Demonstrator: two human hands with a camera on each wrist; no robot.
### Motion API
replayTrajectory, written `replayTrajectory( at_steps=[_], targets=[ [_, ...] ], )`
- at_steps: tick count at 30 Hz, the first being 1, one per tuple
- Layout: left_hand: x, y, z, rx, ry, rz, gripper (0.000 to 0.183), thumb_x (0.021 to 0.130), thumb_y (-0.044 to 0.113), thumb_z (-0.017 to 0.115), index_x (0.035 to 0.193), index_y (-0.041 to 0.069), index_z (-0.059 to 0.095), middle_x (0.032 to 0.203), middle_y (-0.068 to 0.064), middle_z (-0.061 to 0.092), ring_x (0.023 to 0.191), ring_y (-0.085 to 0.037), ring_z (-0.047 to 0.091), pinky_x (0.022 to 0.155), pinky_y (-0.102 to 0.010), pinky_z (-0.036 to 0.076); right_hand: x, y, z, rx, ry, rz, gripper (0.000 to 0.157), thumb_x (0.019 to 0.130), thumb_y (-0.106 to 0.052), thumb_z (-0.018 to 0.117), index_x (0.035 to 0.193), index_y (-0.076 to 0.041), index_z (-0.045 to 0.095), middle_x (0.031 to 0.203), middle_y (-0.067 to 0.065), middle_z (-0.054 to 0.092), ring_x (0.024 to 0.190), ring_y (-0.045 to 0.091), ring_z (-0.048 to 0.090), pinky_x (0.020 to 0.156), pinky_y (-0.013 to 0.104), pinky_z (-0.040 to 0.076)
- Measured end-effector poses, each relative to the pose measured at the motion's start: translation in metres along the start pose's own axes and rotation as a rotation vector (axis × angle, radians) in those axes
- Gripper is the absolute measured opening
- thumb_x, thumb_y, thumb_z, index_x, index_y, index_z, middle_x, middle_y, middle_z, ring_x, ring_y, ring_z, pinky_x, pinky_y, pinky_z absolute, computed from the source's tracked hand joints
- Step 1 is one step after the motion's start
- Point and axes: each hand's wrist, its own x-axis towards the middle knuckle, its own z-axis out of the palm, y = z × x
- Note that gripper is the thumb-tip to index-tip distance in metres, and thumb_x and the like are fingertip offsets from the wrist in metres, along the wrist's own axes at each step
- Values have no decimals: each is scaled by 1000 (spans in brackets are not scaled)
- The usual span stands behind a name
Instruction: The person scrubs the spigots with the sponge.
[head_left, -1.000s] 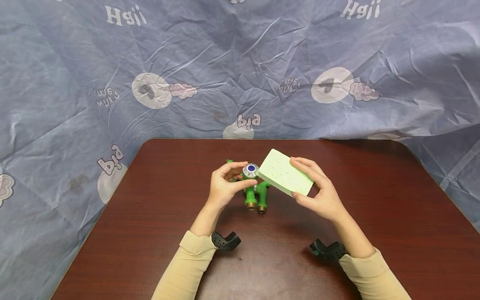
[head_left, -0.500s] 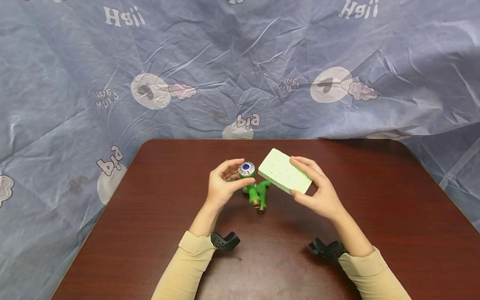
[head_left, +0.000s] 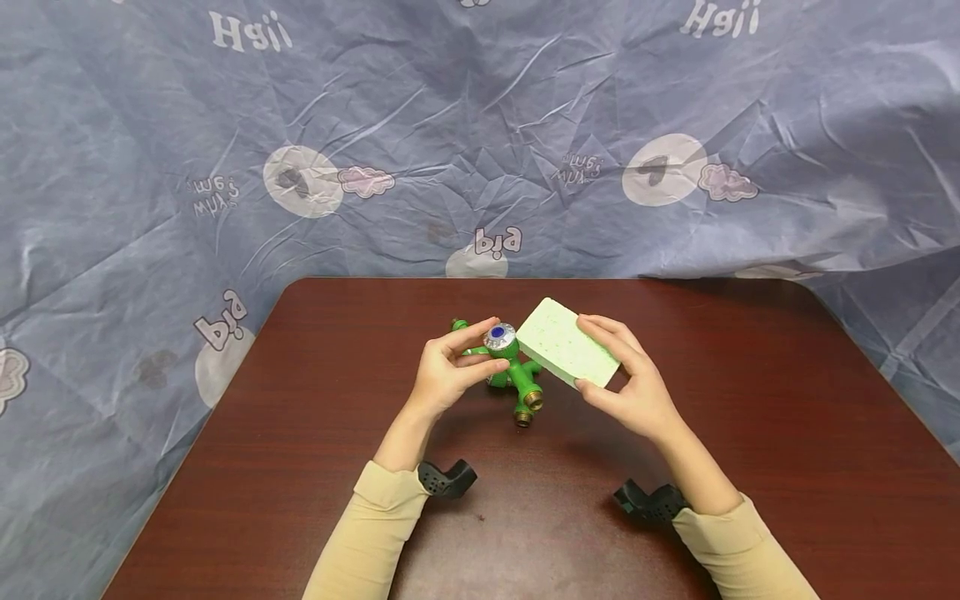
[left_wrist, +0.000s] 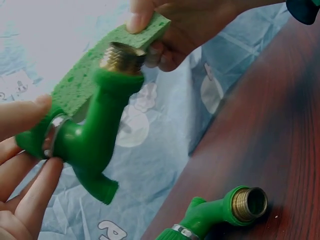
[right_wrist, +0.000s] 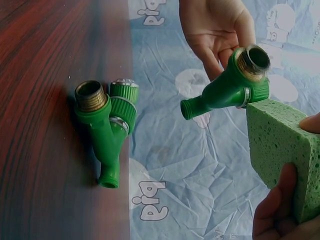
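Observation:
My left hand [head_left: 444, 371] pinches a green tap [head_left: 519, 377] by its knob [head_left: 499, 336], which has a clear top with a blue centre. The tap hangs above the table, its brass threaded end [left_wrist: 122, 59] pointing upward in the left wrist view. A pale green sponge [head_left: 566, 343] is gripped in my right hand [head_left: 632, 390], between thumb and fingers. One corner of the sponge is right at the knob; whether they touch, I cannot tell. Below lies a second green tap [right_wrist: 103, 135], largely covered by the held one in the head view.
The dark red-brown wooden table [head_left: 300, 467] reaches back to a crinkled grey-blue cloth [head_left: 420, 108] with printed letters and clouds. Black wrist mounts [head_left: 447, 480] sit at both cuffs, below the hands.
The held tap has swung in my left hand, its brass end moving rightward in the head view. The sponge and my right hand stay nearly in place; the tap on the table lies still.

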Motion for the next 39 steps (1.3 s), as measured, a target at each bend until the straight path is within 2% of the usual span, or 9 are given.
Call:
replayTrajectory(
  at_steps=[3,9,13,19,24,29,33,39],
  targets=[
    [0,0,-1,-7,-34,2,51,73,-14,71,122,-8,58,119,-21,60,99,-15,63,82,-38,53,0,0,-1,-4,0,14,64,66,17,67,128,10,50,130,23,45,112,12,44,81,18,37],
    [1,-3,-1,10,-36,-7,54,73,-14,71,124,-10,54,117,-22,61,99,-15,61,82,-35,53,0,2,-3,18,-1,-6,64,66,17,66,128,11,49,130,25,44,113,13,44,80,18,38],
    [1,-3,1,-6,-36,-16,55,73,-14,71,125,-8,55,114,-17,63,96,-15,61,80,-31,54,0,3,-6,78,-12,-34,65,65,19,65,127,12,48,129,27,43,113,14,44,78,18,39],
    [1,-3,3,-14,-22,-24,50,72,-14,71,119,-12,57,102,-7,65,90,-14,61,77,-28,54,0,3,-7,139,-74,-70,65,63,21,64,125,16,47,127,30,42,110,18,45,74,19,42],
    [0,-3,4,0,6,-16,49,70,-15,73,117,-9,60,103,-14,66,93,-15,61,76,-31,54,-1,5,-7,163,-105,-83,65,63,20,65,126,14,48,127,29,43,112,19,45,74,20,42],
    [0,-3,6,6,1,-20,49,70,-15,74,117,-8,60,106,-19,65,92,-16,62,76,-33,55,-4,24,-6,172,-90,-116,70,61,20,67,128,11,49,130,24,45,115,21,44,75,21,41],
    [0,-3,6,8,2,-21,50,69,-15,74,116,-9,60,105,-20,65,90,-15,62,75,-34,55,-5,32,-5,183,-85,-102,71,62,19,68,130,8,49,133,20,44,116,22,44,75,20,43],
    [0,3,6,15,44,0,48,68,-16,73,114,-10,59,106,-19,64,92,-14,62,79,-38,54,-1,8,-4,77,-72,-83,65,63,19,66,125,12,51,127,26,46,110,18,45,74,19,40]
  ],
)
